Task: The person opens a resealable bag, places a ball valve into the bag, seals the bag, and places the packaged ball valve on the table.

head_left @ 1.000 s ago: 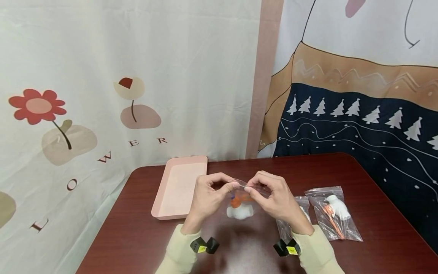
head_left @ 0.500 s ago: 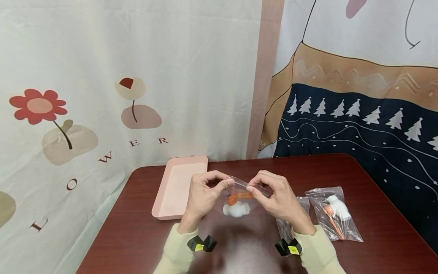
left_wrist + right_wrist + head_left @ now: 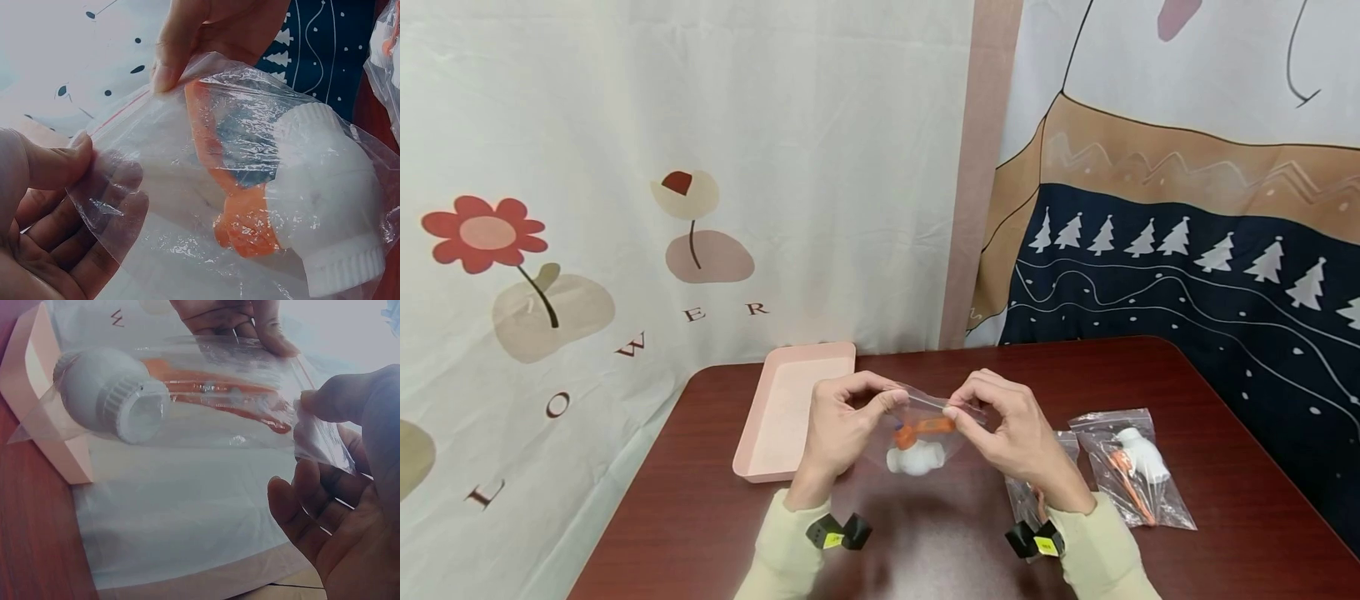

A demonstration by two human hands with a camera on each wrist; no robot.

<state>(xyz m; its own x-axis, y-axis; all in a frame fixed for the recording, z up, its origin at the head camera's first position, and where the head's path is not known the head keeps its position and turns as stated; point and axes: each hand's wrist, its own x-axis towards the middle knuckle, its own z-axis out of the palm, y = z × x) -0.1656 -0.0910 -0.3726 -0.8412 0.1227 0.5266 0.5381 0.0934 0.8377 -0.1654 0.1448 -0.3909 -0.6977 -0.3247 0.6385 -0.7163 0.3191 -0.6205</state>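
A clear zip bag [image 3: 169, 181] hangs between my two hands above the table. Inside it is a white plastic ball valve [image 3: 331, 194] with an orange lever handle [image 3: 206, 137]. My left hand [image 3: 846, 427] pinches one side of the bag's top edge between thumb and fingers. On the other side, my right hand [image 3: 1006, 425] pinches the same edge, close to the red seal line seen in the left wrist view. In the right wrist view the valve [image 3: 103, 387] sits at the bag's far end, its handle [image 3: 219, 394] pointing toward the right fingers.
At the back left of the dark red table [image 3: 700, 492] stands a pink tray [image 3: 790, 408]. Another bagged white valve with an orange handle [image 3: 1138, 458] lies to the right. A further bag [image 3: 1022, 500] is partly hidden beneath the right forearm. Printed curtains hang behind.
My left hand has shifted left, widening the gap between the hands. More of the bag's top edge and orange handle now shows, and the valve has swung slightly left.
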